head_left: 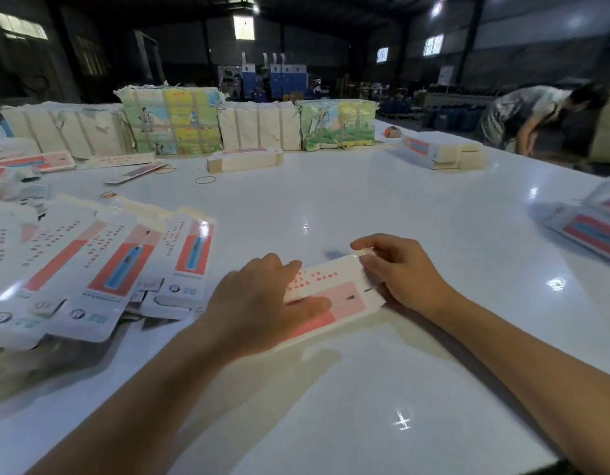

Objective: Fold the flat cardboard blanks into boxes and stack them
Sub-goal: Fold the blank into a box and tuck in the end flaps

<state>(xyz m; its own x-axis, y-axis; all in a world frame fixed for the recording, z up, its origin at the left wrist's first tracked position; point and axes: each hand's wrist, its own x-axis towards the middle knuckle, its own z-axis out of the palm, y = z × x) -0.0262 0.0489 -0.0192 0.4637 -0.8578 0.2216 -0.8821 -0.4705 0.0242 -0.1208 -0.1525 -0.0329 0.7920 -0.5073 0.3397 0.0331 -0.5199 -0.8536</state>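
Note:
A white cardboard blank with red print and a pink panel (334, 286) lies on the white table (365, 371) in front of me. My left hand (262, 299) grips its near left part, fingers curled over the top and thumb across the pink panel. My right hand (399, 269) holds its far right end and pinches a small end flap (363, 252) between thumb and forefinger. A fanned pile of flat blanks (101, 269) lies to the left. Stacks of folded boxes stand at the middle back (245, 159) and back right (440, 150).
Wrapped paper bundles (173, 121) line the far edge of the table. Loose rubber bands (205, 180) lie near them. More printed blanks (591, 224) sit at the right edge. A person (533, 114) bends over beyond the table's right side.

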